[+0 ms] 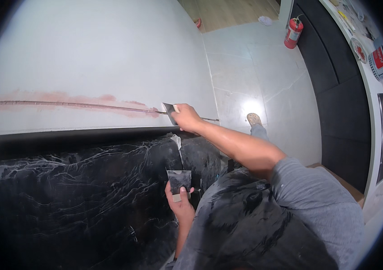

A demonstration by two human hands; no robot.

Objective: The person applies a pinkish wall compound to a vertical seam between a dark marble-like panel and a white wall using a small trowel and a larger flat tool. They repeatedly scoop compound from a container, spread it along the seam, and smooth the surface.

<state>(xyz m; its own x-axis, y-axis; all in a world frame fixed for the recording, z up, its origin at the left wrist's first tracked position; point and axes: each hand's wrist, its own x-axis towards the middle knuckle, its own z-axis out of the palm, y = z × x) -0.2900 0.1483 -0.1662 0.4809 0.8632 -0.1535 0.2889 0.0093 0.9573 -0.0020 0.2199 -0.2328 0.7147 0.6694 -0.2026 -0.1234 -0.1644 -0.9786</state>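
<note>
My right hand (188, 118) grips a putty knife (170, 112), its blade touching the white surface (92, 58) on a long narrow groove (65, 105) edged with pinkish smears (108, 98). Below it, my left hand (180, 204) holds a second, wide-bladed scraper (179, 179), blade upward, over a black, white-veined covering (79, 189). A pale torn strip (176, 140) shows on that covering between my hands.
A grey tiled floor (232, 72) lies to the right, with my shoed foot (253, 119) on it. A red fire extinguisher (293, 33) stands by a dark panelled unit (340, 130). A white counter at far right holds a metal can (380, 63) and small items.
</note>
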